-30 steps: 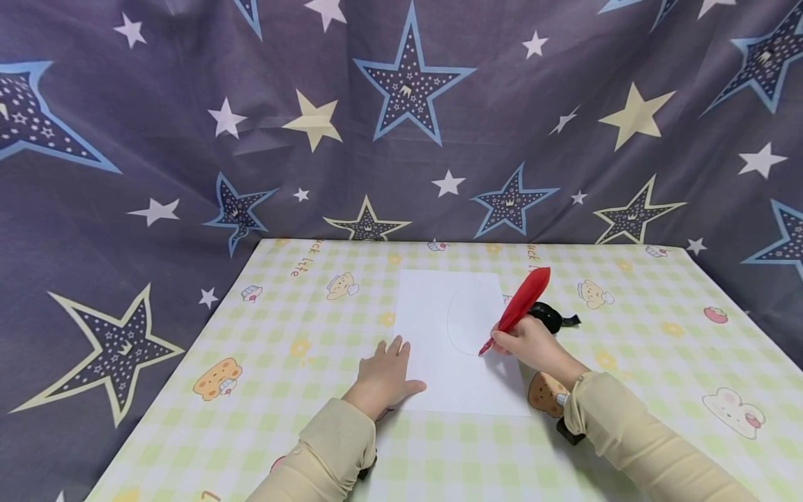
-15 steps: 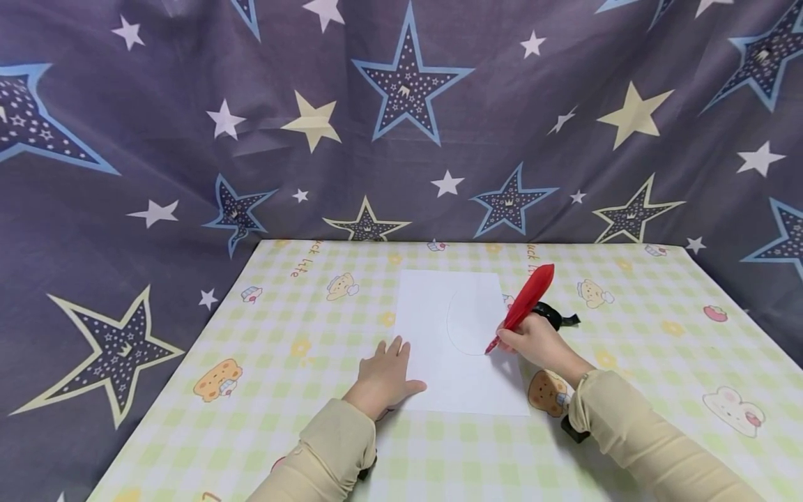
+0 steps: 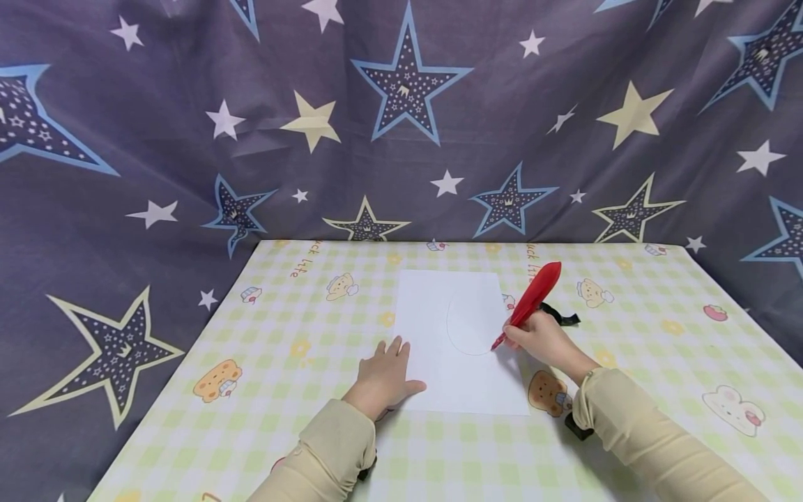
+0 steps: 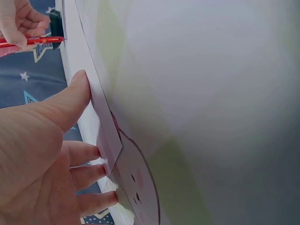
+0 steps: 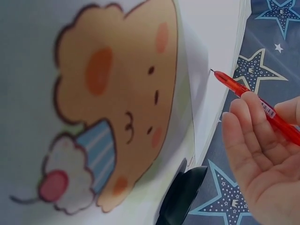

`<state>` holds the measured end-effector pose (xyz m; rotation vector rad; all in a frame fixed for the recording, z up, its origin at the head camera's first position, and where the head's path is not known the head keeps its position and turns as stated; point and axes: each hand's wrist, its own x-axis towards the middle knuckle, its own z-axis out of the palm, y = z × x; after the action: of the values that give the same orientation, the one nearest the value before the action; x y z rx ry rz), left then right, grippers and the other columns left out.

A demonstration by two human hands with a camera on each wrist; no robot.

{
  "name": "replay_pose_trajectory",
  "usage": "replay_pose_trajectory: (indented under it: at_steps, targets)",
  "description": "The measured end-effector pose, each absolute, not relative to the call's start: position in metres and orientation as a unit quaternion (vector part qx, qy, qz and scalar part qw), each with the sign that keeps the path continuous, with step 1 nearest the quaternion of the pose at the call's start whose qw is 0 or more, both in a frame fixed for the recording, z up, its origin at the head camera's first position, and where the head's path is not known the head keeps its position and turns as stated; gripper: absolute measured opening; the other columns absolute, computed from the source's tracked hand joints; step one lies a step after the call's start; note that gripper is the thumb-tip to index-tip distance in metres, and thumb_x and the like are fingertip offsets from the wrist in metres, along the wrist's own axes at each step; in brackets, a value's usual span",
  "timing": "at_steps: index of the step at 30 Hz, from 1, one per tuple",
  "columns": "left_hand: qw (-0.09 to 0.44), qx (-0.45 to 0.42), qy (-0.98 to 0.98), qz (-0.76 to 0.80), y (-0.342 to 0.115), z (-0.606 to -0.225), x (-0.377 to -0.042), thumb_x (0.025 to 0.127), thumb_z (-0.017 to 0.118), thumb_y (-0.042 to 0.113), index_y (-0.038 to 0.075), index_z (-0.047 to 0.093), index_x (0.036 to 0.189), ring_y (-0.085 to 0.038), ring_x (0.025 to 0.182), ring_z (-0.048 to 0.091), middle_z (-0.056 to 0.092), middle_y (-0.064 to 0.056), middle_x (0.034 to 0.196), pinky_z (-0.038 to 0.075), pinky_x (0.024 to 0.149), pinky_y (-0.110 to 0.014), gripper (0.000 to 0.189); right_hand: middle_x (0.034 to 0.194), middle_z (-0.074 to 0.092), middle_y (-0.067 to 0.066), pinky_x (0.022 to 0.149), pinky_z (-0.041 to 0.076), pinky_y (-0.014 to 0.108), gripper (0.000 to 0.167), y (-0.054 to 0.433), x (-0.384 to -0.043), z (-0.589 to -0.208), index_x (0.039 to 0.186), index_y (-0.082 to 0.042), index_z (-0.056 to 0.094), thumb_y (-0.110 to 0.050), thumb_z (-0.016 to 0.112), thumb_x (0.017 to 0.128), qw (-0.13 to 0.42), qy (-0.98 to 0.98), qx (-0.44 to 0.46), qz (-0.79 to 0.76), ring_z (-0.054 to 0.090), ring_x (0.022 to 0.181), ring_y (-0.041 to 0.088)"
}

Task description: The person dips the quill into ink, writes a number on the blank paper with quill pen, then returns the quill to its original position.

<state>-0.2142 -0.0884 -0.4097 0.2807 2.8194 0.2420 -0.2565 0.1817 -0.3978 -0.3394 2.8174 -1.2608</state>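
Observation:
In the head view a white sheet of paper (image 3: 439,380) lies on the table. My left hand (image 3: 384,373) rests flat on its left edge with fingers spread, and the left wrist view shows the thumb (image 4: 79,89) along the paper. My right hand (image 3: 544,339) pinches a red pen (image 3: 533,293) with a broad feather-shaped top. Its tip meets the sheet at the right end of a thin curved line (image 3: 448,328), bowed like the left and bottom of an oval. Close up in the right wrist view, the red pen barrel (image 5: 234,86) slants between thumb and fingers.
A black rounded object (image 3: 567,319) with a flat end lies just behind my right hand, partly hidden by it. The tablecloth (image 3: 301,390) is green-checked with cartoon prints. A dark curtain with stars (image 3: 401,181) hangs behind the table's far edge.
My right hand has moved to the right and slightly up with the pen. The curved line is longer at its bottom right. My left hand and the paper stay in place.

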Motion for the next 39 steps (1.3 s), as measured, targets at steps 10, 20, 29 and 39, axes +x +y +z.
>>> replay_pose_trajectory:
  at_steps: [10,20,29,39]
  targets:
    - [0.145,0.102,0.980,0.088,-0.089,-0.410,-0.214,0.085,0.058,0.049,0.005,0.035,0.141,-0.035,0.133,0.023,0.027,-0.012,0.147,0.031,0.096,-0.057,0.075,0.065,0.063,0.005,0.047,0.035,0.027,0.016,0.183,-0.260,-0.398,0.089,0.006,0.066,-0.006,0.055,0.089,0.024,0.907,-0.094,-0.409,0.051,0.056,0.016]
    - [0.142,0.103,0.981,0.083,-0.089,-0.409,-0.213,0.085,0.059,0.049,0.004,0.037,0.141,-0.035,0.133,0.024,0.028,-0.012,0.147,0.032,0.096,-0.057,0.075,0.066,0.064,0.008,0.051,0.040,0.028,0.016,0.185,-0.262,-0.400,0.086,0.005,0.066,-0.006,0.055,0.089,0.018,0.905,-0.095,-0.414,0.059,0.062,0.023]
    - [0.140,0.101,0.981,0.089,-0.089,-0.410,-0.213,0.085,0.060,0.049,0.004,0.037,0.140,-0.035,0.133,0.024,0.028,-0.012,0.147,0.031,0.096,-0.057,0.075,0.066,0.064,0.006,0.053,0.040,0.029,0.017,0.186,-0.265,-0.400,0.087,0.006,0.065,-0.007,0.055,0.089,0.010,0.905,-0.095,-0.415,0.059,0.062,0.021]
    - [0.140,0.101,0.981,0.084,-0.088,-0.412,-0.214,0.085,0.059,0.049,0.004,0.037,0.141,-0.035,0.133,0.024,0.028,-0.012,0.147,0.032,0.096,-0.056,0.075,0.067,0.064,0.007,0.053,0.042,0.029,0.018,0.188,-0.269,-0.401,0.087,0.006,0.066,-0.006,0.053,0.089,-0.004,0.908,-0.088,-0.411,0.057,0.062,0.020]
